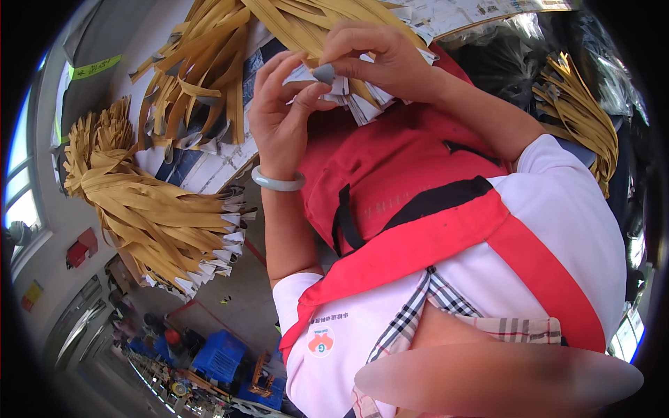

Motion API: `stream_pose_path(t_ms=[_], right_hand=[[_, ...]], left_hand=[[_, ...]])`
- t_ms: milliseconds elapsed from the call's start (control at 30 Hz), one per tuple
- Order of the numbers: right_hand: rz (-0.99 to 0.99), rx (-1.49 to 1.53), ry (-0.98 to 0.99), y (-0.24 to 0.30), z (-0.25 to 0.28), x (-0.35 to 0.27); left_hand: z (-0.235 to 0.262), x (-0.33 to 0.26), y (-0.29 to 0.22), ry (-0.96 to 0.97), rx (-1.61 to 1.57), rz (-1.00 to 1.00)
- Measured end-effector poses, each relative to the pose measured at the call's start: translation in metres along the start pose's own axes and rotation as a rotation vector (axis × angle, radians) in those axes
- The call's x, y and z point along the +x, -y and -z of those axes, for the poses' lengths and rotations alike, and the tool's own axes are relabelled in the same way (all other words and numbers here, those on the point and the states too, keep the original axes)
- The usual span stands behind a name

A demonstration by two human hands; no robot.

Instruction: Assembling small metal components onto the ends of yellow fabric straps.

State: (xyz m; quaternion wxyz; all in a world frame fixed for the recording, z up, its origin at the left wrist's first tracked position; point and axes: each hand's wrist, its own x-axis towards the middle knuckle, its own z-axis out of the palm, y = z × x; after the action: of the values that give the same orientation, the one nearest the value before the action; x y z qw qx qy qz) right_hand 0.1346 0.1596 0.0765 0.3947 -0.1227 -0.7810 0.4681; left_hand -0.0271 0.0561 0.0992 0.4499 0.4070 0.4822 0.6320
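Note:
In front of my chest both hands meet at the end of a tan zipper tape, which has a small grey tab point(323, 74). My right hand point(380, 59) pinches the tab's edge between thumb and forefinger. Wearing a pale bangle, my left hand point(284, 111) has its fingers curled about the same end, with fingertips at the tab. Beyond and under my hands, a heap of tan tapes point(296, 24) with grey and white ends lies on the table point(244, 155). How the held tape runs on below my fingers is partly hidden.
At left a thick bundle of tan tapes point(150, 202) hangs over the table's edge, white ends down. Another bundle point(582, 115) lies at right beside clear plastic wrapping point(592, 59). Blue crates point(219, 355) stand on the floor behind. A red apron point(397, 167) covers my lap.

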Motion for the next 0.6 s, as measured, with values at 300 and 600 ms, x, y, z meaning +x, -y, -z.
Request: stream_pose_path(t_ms=[300,600], right_hand=[[-0.441,0.236,0.093,0.012,0.000,-0.012],[-0.656,-0.120,-0.192,-0.017,0.101,-0.057]], left_hand=[[0.010,-0.012,0.023,0.127,0.447,-0.167],[0.202,-0.002,-0.071,-0.974,0.303,-0.501]])
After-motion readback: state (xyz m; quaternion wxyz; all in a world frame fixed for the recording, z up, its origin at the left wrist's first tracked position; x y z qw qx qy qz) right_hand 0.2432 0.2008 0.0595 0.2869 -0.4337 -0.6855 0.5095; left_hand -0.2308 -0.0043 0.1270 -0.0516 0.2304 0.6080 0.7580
